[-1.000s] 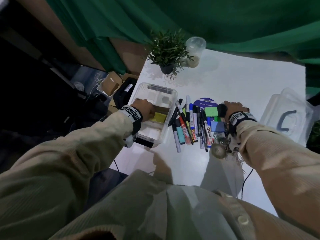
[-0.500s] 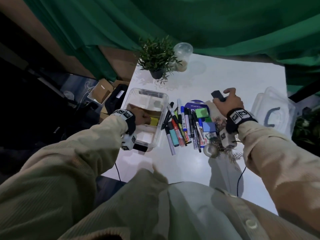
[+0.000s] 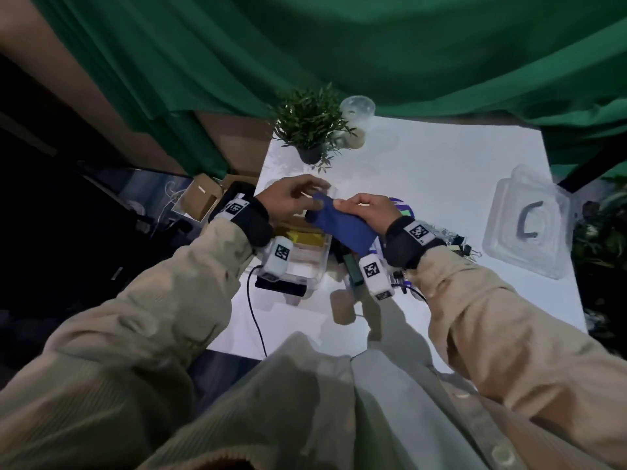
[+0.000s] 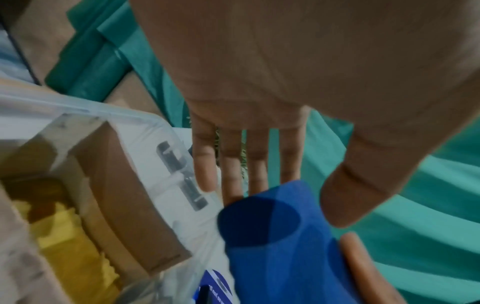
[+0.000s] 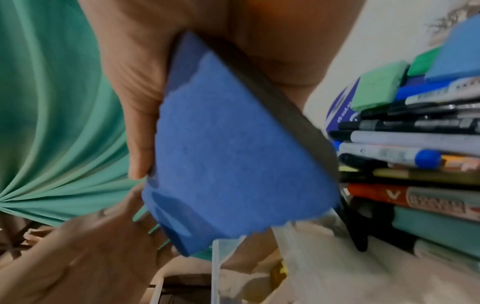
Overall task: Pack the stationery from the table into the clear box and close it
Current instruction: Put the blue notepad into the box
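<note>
From the head view, the right hand [image 3: 368, 212] grips a blue board eraser [image 3: 339, 227] above the clear box [image 3: 315, 266], which stands open on the white counter [image 3: 441, 184]; the left hand [image 3: 291, 200] reaches its fingertips to the eraser's far end. The box lid [image 3: 529, 228] lies well apart on the right.

In the left wrist view, the left hand [image 4: 259, 102] has straight, spread fingers [image 4: 231, 164] touching the eraser [image 4: 280, 236] beside the box [image 4: 161, 131], which holds yellow sticky notes [image 4: 75, 242].

In the right wrist view, the right hand [image 5: 145, 82] is curled round the eraser [image 5: 228, 156], with markers [image 5: 405, 156] piled on the counter beyond.
</note>
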`<state>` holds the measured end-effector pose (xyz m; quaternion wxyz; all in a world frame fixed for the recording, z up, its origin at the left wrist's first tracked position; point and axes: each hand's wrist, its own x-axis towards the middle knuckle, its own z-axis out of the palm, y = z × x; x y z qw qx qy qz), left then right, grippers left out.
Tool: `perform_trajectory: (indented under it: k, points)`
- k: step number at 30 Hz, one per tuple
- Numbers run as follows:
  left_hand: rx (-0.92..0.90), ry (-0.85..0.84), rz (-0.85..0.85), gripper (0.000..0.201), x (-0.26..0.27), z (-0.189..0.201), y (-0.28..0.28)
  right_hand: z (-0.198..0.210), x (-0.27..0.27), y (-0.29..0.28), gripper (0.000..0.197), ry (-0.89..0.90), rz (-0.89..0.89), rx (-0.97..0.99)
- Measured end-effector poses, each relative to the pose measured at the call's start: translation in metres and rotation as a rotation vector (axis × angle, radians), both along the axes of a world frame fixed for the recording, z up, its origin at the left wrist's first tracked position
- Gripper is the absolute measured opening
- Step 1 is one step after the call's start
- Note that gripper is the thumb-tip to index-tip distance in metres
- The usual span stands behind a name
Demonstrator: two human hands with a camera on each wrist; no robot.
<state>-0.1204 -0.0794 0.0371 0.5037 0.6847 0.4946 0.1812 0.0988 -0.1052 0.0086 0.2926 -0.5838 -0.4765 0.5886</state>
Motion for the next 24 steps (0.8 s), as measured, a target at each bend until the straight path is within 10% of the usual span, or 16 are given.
perform_trajectory:
  k: [11, 17, 24]
  points:
    - [0.046, 0.176, 0.321, 0.012, -0.072, -0.028, -0.004, -0.018, -0.031, -0.015, 0.023, -0.151, -0.032, 0.122]
    - [0.169, 0.480, 0.136, 0.015, -0.071, -0.047, -0.007, -0.024, -0.053, -0.012, 0.033, -0.691, 0.207, 0.324]
    - [0.399, 0.930, -0.180, 0.021, -0.063, -0.044, 0.003, -0.026, -0.053, -0.018, 0.022, -0.926, 0.323, 0.397]
